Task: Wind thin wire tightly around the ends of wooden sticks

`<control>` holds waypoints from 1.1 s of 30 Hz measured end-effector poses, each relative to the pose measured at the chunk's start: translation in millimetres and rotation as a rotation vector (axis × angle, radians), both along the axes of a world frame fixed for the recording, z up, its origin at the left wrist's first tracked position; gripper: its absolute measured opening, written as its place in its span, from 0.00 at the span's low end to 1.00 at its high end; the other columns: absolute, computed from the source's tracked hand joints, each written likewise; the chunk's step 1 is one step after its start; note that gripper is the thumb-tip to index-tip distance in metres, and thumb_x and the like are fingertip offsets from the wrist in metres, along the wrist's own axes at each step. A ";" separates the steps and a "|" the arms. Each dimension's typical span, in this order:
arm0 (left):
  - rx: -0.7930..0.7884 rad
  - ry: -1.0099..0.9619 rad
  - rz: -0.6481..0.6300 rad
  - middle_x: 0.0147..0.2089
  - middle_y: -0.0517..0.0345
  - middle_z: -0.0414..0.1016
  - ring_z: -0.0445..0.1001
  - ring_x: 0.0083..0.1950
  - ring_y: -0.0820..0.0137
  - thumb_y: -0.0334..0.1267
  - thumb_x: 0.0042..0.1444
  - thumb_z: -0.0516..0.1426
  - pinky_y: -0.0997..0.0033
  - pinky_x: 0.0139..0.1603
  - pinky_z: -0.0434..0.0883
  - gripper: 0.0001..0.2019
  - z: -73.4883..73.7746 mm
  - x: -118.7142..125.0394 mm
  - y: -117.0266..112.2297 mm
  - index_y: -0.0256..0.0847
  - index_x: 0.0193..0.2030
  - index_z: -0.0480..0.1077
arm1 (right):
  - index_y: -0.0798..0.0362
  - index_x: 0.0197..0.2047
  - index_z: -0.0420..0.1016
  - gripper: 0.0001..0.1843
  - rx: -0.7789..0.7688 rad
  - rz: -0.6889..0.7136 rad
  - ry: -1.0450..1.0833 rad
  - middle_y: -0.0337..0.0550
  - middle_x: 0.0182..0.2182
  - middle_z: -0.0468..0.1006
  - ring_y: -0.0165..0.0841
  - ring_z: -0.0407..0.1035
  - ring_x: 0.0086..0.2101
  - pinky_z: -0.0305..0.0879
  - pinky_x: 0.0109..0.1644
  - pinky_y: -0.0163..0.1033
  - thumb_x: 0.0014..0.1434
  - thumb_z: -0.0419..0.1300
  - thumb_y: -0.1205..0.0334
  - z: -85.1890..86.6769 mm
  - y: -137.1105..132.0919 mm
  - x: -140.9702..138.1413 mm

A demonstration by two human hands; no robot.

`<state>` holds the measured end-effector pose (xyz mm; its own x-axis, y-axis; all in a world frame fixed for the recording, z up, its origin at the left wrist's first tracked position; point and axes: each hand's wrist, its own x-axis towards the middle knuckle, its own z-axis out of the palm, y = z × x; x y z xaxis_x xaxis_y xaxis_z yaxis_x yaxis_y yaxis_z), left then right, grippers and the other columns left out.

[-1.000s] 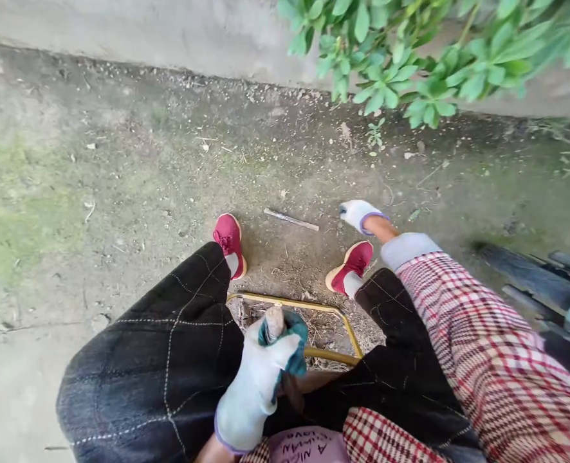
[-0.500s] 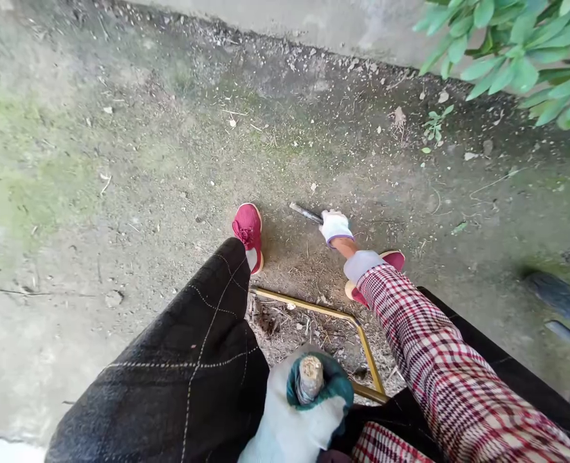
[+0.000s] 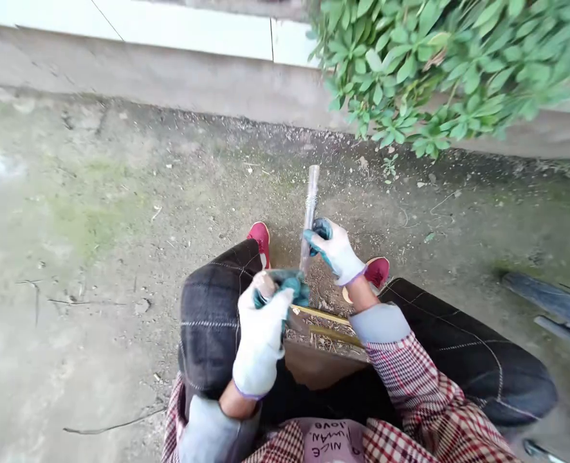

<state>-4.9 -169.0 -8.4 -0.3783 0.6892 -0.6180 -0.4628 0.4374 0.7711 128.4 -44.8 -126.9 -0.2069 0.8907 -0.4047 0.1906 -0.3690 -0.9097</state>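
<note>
Both my hands wear white work gloves with green-coated palms and fingers. My left hand (image 3: 266, 328) is closed around a thick, round handle-like piece; only its pale, blunt end (image 3: 264, 285) shows above the fist, the rest hidden. Just to the right and farther forward, my right hand (image 3: 333, 247) grips a grey rod (image 3: 311, 199) between thumb and fingers. Ringed, coil-like marks run around the rod's middle. It points away from me, and its near end meets the left glove's fingers; whether they touch it I cannot tell.
Beneath my hands, between my knees, is a yellow metal frame (image 3: 330, 316). My red shoes (image 3: 260, 236) stand on dirt ground. A leafy green bush (image 3: 410, 71) overhangs a low concrete edge (image 3: 179, 83) ahead. Dark objects (image 3: 550, 299) lie at right.
My right hand has come back from low over the ground and now holds the rod near my left hand. My left hand has moved forward, its piece still gripped. The view has tilted up.
</note>
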 end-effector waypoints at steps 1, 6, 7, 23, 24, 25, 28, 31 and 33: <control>0.044 -0.005 0.023 0.36 0.56 0.83 0.79 0.31 0.71 0.40 0.49 0.70 0.74 0.31 0.77 0.13 4.0 -7.6 1.6 0.37 0.41 0.80 | 0.50 0.35 0.72 0.23 0.049 0.023 0.053 0.36 0.28 0.74 0.31 0.67 0.27 0.69 0.29 0.38 0.51 0.71 0.41 19.6 -6.2 -0.4; 0.152 -0.021 -0.117 0.28 0.62 0.77 0.72 0.23 0.76 0.37 0.46 0.70 0.79 0.21 0.70 0.12 27.6 -29.7 3.1 0.36 0.37 0.78 | 0.51 0.31 0.72 0.16 0.176 0.078 0.125 0.34 0.27 0.73 0.30 0.64 0.28 0.66 0.33 0.37 0.54 0.73 0.51 83.9 -60.1 4.5; 0.165 -0.034 -0.197 0.25 0.63 0.75 0.71 0.21 0.76 0.36 0.45 0.69 0.78 0.21 0.69 0.10 31.2 -30.2 0.6 0.36 0.34 0.77 | 0.51 0.33 0.74 0.14 0.182 0.116 0.131 0.36 0.29 0.76 0.31 0.67 0.30 0.68 0.36 0.38 0.55 0.72 0.53 90.5 -72.7 5.9; 0.371 -0.049 -0.793 0.28 0.60 0.75 0.67 0.25 0.78 0.34 0.46 0.69 0.78 0.24 0.67 0.08 63.4 -23.9 -58.8 0.35 0.31 0.77 | 0.49 0.45 0.88 0.17 0.193 -0.090 0.336 0.44 0.39 0.88 0.32 0.80 0.33 0.74 0.30 0.33 0.54 0.77 0.51 178.7 -99.4 38.9; 0.377 -0.064 -0.808 0.27 0.61 0.74 0.67 0.25 0.78 0.34 0.46 0.69 0.78 0.25 0.67 0.08 64.5 -21.9 -59.5 0.35 0.31 0.77 | 0.48 0.42 0.88 0.15 0.196 -0.112 0.350 0.43 0.38 0.88 0.31 0.79 0.32 0.74 0.29 0.32 0.52 0.78 0.52 181.7 -100.8 36.3; 0.379 -0.071 -0.820 0.27 0.61 0.74 0.66 0.25 0.78 0.35 0.46 0.69 0.78 0.25 0.67 0.08 65.1 -20.3 -60.1 0.35 0.31 0.76 | 0.49 0.39 0.88 0.14 0.200 -0.143 0.361 0.41 0.36 0.88 0.30 0.78 0.31 0.73 0.28 0.31 0.51 0.78 0.53 183.4 -102.5 34.6; 0.377 -0.072 -0.834 0.26 0.62 0.73 0.65 0.25 0.78 0.35 0.45 0.70 0.78 0.25 0.67 0.09 63.4 -19.0 -61.6 0.35 0.31 0.76 | 0.49 0.35 0.86 0.11 0.214 -0.225 0.393 0.39 0.33 0.86 0.27 0.75 0.27 0.71 0.25 0.30 0.51 0.79 0.55 180.6 -107.0 36.1; 0.386 -0.148 -0.846 0.26 0.60 0.75 0.68 0.23 0.77 0.35 0.45 0.71 0.78 0.23 0.68 0.11 53.5 -22.0 -65.5 0.35 0.32 0.76 | 0.48 0.37 0.84 0.12 0.240 -0.256 0.445 0.37 0.31 0.84 0.27 0.75 0.27 0.70 0.25 0.29 0.53 0.78 0.54 172.2 -108.6 41.9; 0.409 -0.270 -0.823 0.26 0.58 0.77 0.70 0.20 0.75 0.37 0.44 0.72 0.77 0.21 0.69 0.14 42.9 -24.0 -69.4 0.35 0.35 0.76 | 0.48 0.36 0.82 0.13 0.248 -0.265 0.476 0.36 0.30 0.82 0.27 0.75 0.27 0.70 0.25 0.29 0.54 0.77 0.53 168.7 -108.8 44.2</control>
